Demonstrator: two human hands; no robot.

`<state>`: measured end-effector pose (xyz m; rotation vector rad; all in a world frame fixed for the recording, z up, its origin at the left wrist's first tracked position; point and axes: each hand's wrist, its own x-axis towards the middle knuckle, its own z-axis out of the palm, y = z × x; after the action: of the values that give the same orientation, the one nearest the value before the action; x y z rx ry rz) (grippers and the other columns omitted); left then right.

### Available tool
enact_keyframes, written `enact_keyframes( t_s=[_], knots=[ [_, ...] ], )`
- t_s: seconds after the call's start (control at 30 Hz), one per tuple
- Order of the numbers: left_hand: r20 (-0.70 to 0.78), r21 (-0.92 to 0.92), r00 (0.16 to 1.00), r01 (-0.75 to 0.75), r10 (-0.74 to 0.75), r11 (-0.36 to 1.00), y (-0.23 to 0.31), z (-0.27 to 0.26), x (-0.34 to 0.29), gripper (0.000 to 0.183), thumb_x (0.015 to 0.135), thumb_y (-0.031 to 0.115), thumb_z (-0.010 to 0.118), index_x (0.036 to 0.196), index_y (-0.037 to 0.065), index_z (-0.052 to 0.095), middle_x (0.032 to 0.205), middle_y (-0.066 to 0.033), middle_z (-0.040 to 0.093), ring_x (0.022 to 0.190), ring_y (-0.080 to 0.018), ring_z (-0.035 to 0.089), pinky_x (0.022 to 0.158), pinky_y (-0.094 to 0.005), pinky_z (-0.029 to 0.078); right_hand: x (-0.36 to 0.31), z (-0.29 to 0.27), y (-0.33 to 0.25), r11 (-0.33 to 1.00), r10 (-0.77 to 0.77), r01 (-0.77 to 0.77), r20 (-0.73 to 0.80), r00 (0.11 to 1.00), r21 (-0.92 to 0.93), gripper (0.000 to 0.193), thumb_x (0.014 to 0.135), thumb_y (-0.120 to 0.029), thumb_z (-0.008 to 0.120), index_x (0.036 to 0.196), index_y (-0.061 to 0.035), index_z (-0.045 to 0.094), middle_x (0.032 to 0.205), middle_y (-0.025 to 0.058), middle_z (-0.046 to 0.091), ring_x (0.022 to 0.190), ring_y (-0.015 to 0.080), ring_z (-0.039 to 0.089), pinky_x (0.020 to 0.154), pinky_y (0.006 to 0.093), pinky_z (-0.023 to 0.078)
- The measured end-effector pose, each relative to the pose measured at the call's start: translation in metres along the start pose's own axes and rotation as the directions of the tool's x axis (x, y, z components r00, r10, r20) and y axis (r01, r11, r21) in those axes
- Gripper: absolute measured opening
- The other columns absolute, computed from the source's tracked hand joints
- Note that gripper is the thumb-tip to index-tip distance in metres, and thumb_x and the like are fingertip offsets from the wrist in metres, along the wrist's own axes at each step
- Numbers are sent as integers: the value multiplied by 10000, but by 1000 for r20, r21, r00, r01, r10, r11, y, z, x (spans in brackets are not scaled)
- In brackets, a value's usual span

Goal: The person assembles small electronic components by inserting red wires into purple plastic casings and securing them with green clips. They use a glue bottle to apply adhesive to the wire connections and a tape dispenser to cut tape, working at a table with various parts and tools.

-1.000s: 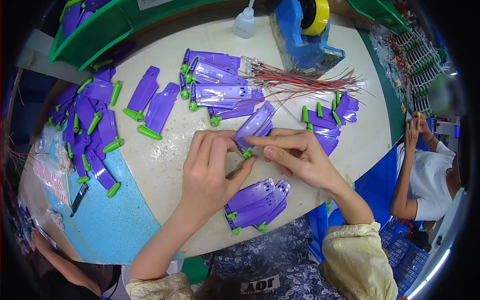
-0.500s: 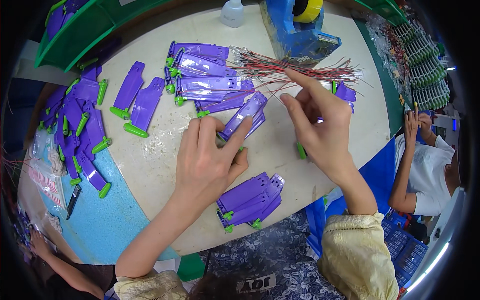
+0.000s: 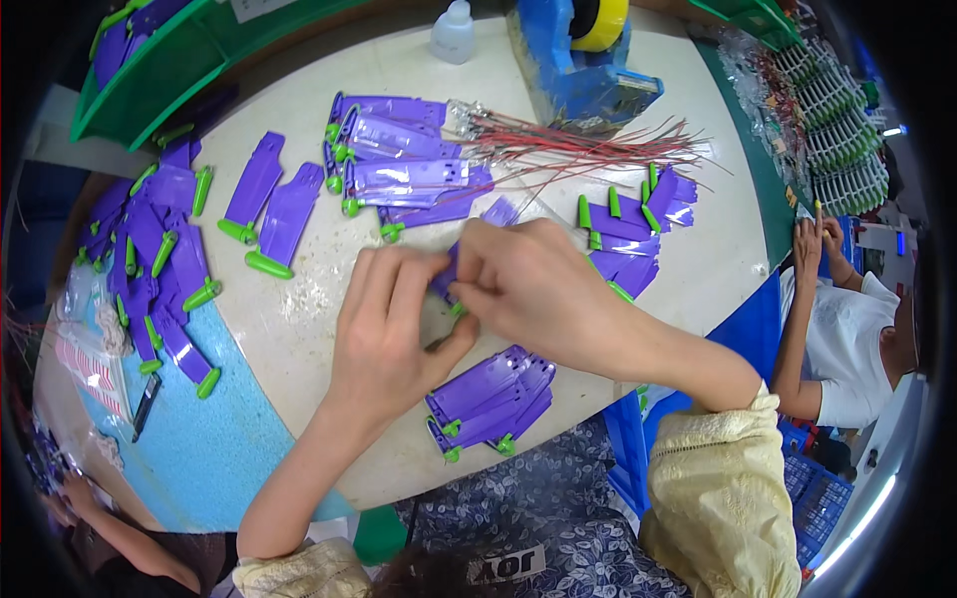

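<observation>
Both hands meet over the middle of the table at a purple plastic part (image 3: 500,211) with a green end, mostly covered by my fingers. My left hand (image 3: 384,324) is closed around its left side. Across the part lies my right hand (image 3: 543,284), thumb and forefinger pinched at its near end; what exactly they pinch is hidden. Similar purple parts (image 3: 493,394) are stacked just below the hands. Beyond them is another row of purple parts (image 3: 409,179), beside a bundle of thin red and black wires (image 3: 588,148). More purple parts (image 3: 623,234) lie right of my right hand.
A heap of purple parts (image 3: 150,234) covers the left side, with two loose ones (image 3: 289,214) nearer. At the back stand a blue tape dispenser (image 3: 568,75), a squeeze bottle (image 3: 454,38) and a green bin (image 3: 199,65). A co-worker (image 3: 837,329) sits at the right.
My right hand has moved left and down from beside the wires to the part at my left hand, and its fingers have closed. The purple parts at the right are now uncovered.
</observation>
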<state>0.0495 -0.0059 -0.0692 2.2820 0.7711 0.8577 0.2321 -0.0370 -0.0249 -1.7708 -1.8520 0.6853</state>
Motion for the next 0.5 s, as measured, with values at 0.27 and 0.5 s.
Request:
enact_keyframes(
  t_s=[0.27, 0.5],
  knots=[
    [79, 289, 995, -84, 64, 954, -5, -22, 17, 569, 679, 232, 830, 1212, 110, 675, 1416, -141, 520, 1315, -356, 434, 1079, -509, 331, 9, -28, 52, 979, -154, 108, -290, 945, -170, 70, 825, 39, 687, 891, 26, 706, 863, 136, 641, 761, 284, 666, 670, 376, 533],
    [220, 363, 975, -115, 35, 925, -27, -19, 37, 598, 844, 324, 722, 1401, 157, 583, 1532, -109, 448, 1454, -353, 344, 1190, -542, 223, 17, -29, 60, 882, -259, 160, -172, 950, -443, 145, 786, -31, 727, 916, 10, 675, 846, 138, 613, 868, 311, 649, 747, 447, 534]
  ],
)
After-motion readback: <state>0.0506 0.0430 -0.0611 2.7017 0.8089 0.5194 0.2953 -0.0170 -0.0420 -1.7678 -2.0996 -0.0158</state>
